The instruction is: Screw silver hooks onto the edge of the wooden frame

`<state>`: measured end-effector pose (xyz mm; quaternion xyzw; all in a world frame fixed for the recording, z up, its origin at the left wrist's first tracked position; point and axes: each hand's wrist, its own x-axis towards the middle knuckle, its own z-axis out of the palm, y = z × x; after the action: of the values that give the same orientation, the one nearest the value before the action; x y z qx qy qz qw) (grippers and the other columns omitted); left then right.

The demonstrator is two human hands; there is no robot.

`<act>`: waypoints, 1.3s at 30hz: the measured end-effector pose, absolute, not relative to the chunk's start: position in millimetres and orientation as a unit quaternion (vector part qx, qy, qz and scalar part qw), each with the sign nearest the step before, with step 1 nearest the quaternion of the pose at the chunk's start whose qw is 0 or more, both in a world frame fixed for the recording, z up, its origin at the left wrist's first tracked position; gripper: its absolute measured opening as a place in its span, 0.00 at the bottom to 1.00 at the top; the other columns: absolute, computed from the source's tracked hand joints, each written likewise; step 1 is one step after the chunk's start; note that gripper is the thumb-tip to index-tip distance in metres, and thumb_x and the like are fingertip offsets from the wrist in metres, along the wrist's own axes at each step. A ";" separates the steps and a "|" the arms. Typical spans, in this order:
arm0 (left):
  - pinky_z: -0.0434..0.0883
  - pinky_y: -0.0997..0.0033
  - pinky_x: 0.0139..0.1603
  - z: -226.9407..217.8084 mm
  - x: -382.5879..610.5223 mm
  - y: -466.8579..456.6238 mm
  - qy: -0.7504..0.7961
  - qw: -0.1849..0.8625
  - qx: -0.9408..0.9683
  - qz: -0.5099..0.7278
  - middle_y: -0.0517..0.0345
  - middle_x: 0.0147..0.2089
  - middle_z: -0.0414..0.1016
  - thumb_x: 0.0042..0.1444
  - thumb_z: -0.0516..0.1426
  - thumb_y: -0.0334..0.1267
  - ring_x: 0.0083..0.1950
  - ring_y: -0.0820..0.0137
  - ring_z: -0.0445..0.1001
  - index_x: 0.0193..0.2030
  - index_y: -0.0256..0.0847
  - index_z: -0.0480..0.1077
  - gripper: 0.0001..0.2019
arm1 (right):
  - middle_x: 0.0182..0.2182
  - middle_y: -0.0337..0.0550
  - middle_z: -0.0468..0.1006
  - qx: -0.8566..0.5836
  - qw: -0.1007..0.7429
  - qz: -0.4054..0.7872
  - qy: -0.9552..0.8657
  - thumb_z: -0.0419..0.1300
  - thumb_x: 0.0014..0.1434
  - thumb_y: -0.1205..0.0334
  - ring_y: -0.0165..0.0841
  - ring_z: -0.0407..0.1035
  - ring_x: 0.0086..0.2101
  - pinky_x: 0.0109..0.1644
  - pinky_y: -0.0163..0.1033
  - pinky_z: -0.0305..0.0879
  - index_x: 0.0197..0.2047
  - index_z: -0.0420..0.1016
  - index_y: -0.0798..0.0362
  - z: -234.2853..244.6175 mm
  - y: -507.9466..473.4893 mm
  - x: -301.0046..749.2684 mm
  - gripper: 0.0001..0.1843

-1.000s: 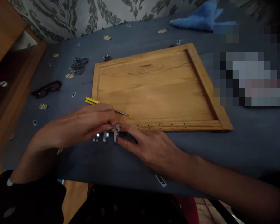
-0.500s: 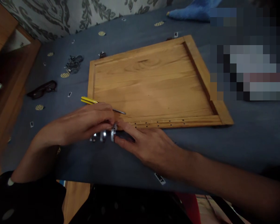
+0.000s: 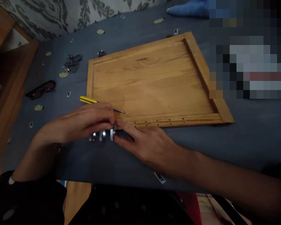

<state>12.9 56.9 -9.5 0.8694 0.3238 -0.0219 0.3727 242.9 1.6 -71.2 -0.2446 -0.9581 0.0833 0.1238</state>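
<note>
My left hand [image 3: 93, 120] is closed, its fingertips pinched together at the front edge of a framed wooden board [image 3: 149, 84]; what they pinch is hidden. A screwdriver with a yellow handle [image 3: 87, 99] passes behind that hand, its thin shaft slanting over the board; I cannot tell whether the hand grips it. My right hand [image 3: 149, 140] reaches in from the right, index finger along the board's edge, thumb below, around a curved metal hook [image 3: 112, 134]. Two similar metal hooks [image 3: 102, 135] stick out from the edge under my left hand. Several small holes [image 3: 157, 121] run along the edge to the right.
The board lies on a dark blue cloth [image 3: 121, 168]. Sunglasses [image 3: 42, 90] and a dark tangled bunch of small things [image 3: 72, 63] lie at the left. A blue plush thing [image 3: 189, 8] is at the back, beside a blurred-out area. A wooden cabinet [image 3: 11, 90] borders the left side.
The whole view has shifted slightly. Both hands stay at the same hook on the board's edge, with hardly any visible movement of the fingers.
</note>
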 end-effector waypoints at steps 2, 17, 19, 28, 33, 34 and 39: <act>0.65 0.77 0.43 -9.4 13.3 56.8 0.324 0.372 0.870 -0.020 0.57 0.41 0.70 0.69 0.51 0.41 0.42 0.74 0.69 0.41 0.41 0.68 0.09 | 0.60 0.61 0.68 -0.243 0.129 0.085 -0.958 0.48 0.68 0.71 0.35 0.74 0.34 0.30 0.41 0.66 0.59 0.70 0.54 -72.4 1.3 242.9 0.19; 0.64 0.76 0.40 -8.9 13.2 55.7 0.343 0.372 0.862 -0.019 0.59 0.39 0.68 0.68 0.51 0.42 0.39 0.75 0.68 0.39 0.41 0.67 0.09 | 0.59 0.59 0.70 -0.247 0.119 0.071 -0.959 0.47 0.70 0.69 0.33 0.73 0.32 0.28 0.39 0.62 0.59 0.70 0.53 -72.1 1.6 242.5 0.19; 0.65 0.76 0.40 -9.5 13.1 55.9 0.338 0.372 0.864 -0.019 0.58 0.39 0.69 0.68 0.51 0.41 0.39 0.75 0.68 0.39 0.41 0.67 0.09 | 0.60 0.58 0.70 -0.248 0.118 0.068 -0.959 0.46 0.70 0.69 0.32 0.73 0.32 0.28 0.38 0.62 0.59 0.70 0.53 -72.2 1.7 242.1 0.19; 0.66 0.75 0.37 -7.7 15.1 60.4 0.328 0.387 0.862 -0.024 0.58 0.38 0.71 0.68 0.52 0.42 0.37 0.74 0.69 0.38 0.43 0.68 0.09 | 0.61 0.60 0.68 -0.251 0.121 0.082 -0.957 0.49 0.69 0.69 0.33 0.74 0.33 0.29 0.40 0.65 0.60 0.70 0.53 -72.9 0.8 242.5 0.19; 0.66 0.77 0.37 -8.3 16.1 62.2 0.322 0.397 0.859 -0.012 0.58 0.39 0.72 0.66 0.53 0.40 0.38 0.74 0.70 0.38 0.43 0.69 0.07 | 0.61 0.58 0.68 -0.253 0.126 0.084 -0.956 0.49 0.69 0.70 0.33 0.73 0.34 0.31 0.40 0.66 0.59 0.69 0.53 -74.4 -0.2 242.8 0.19; 0.66 0.77 0.37 -8.4 16.3 62.4 0.324 0.397 0.859 -0.010 0.58 0.39 0.72 0.66 0.53 0.40 0.38 0.75 0.70 0.38 0.42 0.69 0.07 | 0.61 0.58 0.68 -0.254 0.128 0.082 -0.955 0.49 0.69 0.70 0.33 0.73 0.34 0.31 0.40 0.66 0.59 0.69 0.53 -74.8 -0.4 242.7 0.19; 0.64 0.80 0.34 -9.2 16.2 63.1 0.338 0.398 0.853 -0.007 0.59 0.36 0.72 0.66 0.55 0.40 0.35 0.77 0.69 0.36 0.41 0.69 0.08 | 0.61 0.58 0.68 -0.254 0.128 0.076 -0.956 0.49 0.70 0.68 0.33 0.72 0.33 0.30 0.40 0.64 0.59 0.69 0.52 -76.1 -0.6 242.4 0.18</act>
<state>16.2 63.1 -9.2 0.8527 0.3379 -0.0066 0.3983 242.4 -0.6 -76.1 -0.2541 -0.9557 0.0759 0.1279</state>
